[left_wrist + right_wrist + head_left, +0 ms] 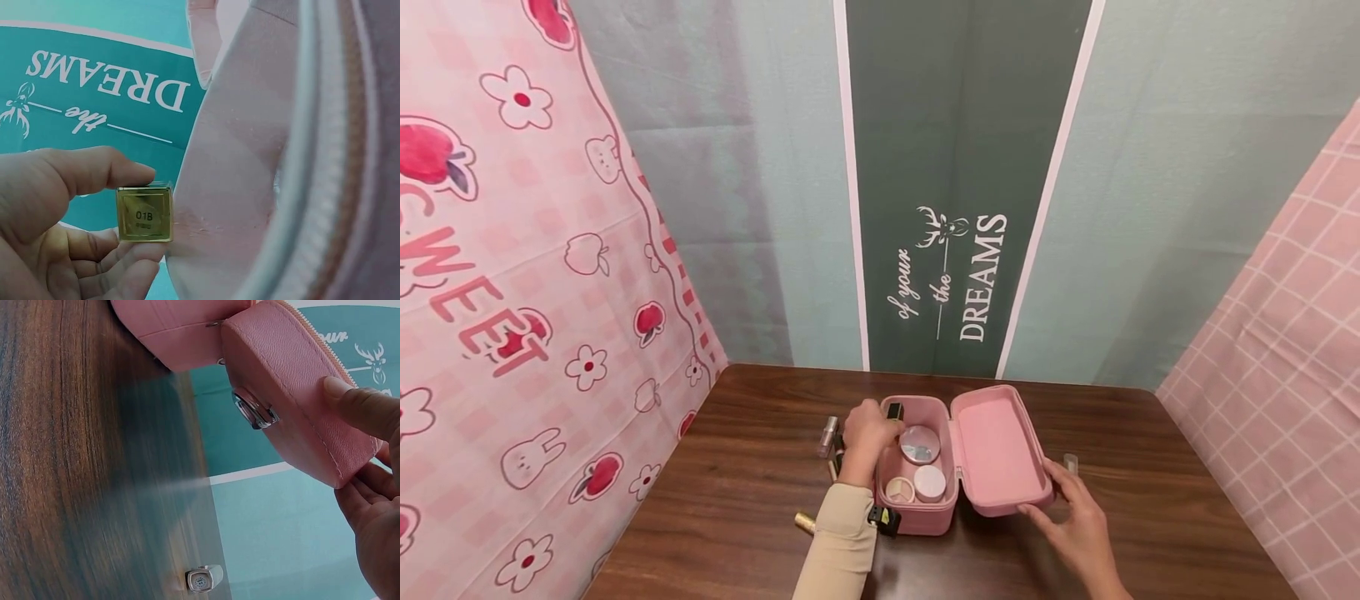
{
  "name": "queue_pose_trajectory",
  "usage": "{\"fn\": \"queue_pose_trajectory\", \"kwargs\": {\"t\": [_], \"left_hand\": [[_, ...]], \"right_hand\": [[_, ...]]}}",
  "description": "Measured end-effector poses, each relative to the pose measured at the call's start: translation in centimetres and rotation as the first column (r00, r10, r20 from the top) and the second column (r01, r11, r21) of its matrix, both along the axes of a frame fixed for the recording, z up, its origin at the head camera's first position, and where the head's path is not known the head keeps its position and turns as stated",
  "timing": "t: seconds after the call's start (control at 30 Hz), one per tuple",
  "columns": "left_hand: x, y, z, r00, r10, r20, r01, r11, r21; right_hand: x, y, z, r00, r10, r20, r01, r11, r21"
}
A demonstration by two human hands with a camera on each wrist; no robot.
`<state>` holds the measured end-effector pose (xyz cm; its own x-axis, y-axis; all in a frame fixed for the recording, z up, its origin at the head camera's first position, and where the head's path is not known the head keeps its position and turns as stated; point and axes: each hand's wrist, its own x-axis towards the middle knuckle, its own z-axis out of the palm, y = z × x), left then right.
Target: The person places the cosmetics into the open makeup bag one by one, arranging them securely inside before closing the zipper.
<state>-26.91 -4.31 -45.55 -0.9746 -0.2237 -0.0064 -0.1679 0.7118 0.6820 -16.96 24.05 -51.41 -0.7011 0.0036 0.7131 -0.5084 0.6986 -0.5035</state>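
A pink zippered cosmetic case [925, 522] stands on the table with its lid [1000, 454] swung out to the right. My left hand [867, 429] is over the case's far left side. Between thumb and fingers it pinches a square lipstick tube [144, 214], dark in the head view, its gold end marked 01B. Inside the case lie a shiny round compact [920, 445], a white round container [929, 482] and a small round palette [900, 490]. My right hand [1078, 521] grips the lid's outer corner, thumb on one face and fingers behind.
Left of the case lie a clear-and-silver lipstick [828, 437], some thin tubes partly hidden by the left arm, and a gold tube [805, 522]. A small clear-capped tube [1071, 463] lies beyond the right hand. Fabric hangs behind and beside the wooden table [1157, 500].
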Motion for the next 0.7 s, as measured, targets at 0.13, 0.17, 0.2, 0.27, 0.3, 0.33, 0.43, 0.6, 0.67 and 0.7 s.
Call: {"fn": "queue_pose_trajectory", "kwargs": {"t": [0.13,0.17,0.2,0.27,0.3,0.33,0.43,0.6,0.67,0.7], "left_hand": [[-0.4,0.1,0.0,1.0,0.008,-0.012,-0.009,0.998,-0.058],[-0.5,0.1,0.0,1.0,0.01,-0.018,-0.011,0.998,-0.066],[-0.6,0.1,-0.1,1.0,0.008,-0.02,-0.009,0.997,-0.074],[-0.8,0.2,-0.2,1.0,0.005,-0.02,-0.006,0.997,-0.082],[-0.9,0.2,-0.2,1.0,0.003,-0.018,-0.004,0.996,-0.084],[-0.9,0.2,-0.3,1.0,0.001,-0.017,-0.002,0.996,-0.086],[-1.1,0.3,-0.4,1.0,-0.006,-0.013,0.005,0.997,-0.081],[-1.1,0.4,-0.6,1.0,-0.013,-0.013,0.012,0.998,-0.067],[-1.1,0.5,-0.6,1.0,-0.014,-0.016,0.013,0.998,-0.063],[-1.1,0.5,-0.6,1.0,-0.015,-0.015,0.014,0.998,-0.062]], "right_hand": [[-0.1,0.1,-0.1,1.0,0.012,-0.018,-0.012,1.0,0.006],[-0.1,0.1,-0.1,1.0,0.016,-0.022,-0.016,1.0,0.007],[-0.2,0.1,-0.1,0.999,0.019,-0.026,-0.019,1.0,0.008],[-0.2,0.2,-0.1,0.999,0.026,-0.03,-0.025,1.0,0.008],[-0.2,0.2,-0.1,0.999,0.025,-0.03,-0.025,1.0,0.008],[-0.2,0.2,-0.2,0.999,0.024,-0.027,-0.024,1.0,0.007],[-0.2,0.2,-0.2,1.0,0.013,-0.013,-0.013,1.0,0.003],[-0.1,0.2,-0.3,1.0,0.005,0.004,-0.005,1.0,-0.008],[-0.1,0.1,-0.3,1.0,0.005,0.006,-0.005,1.0,-0.014],[-0.1,0.1,-0.3,1.0,0.004,0.005,-0.004,1.0,-0.017]]}}
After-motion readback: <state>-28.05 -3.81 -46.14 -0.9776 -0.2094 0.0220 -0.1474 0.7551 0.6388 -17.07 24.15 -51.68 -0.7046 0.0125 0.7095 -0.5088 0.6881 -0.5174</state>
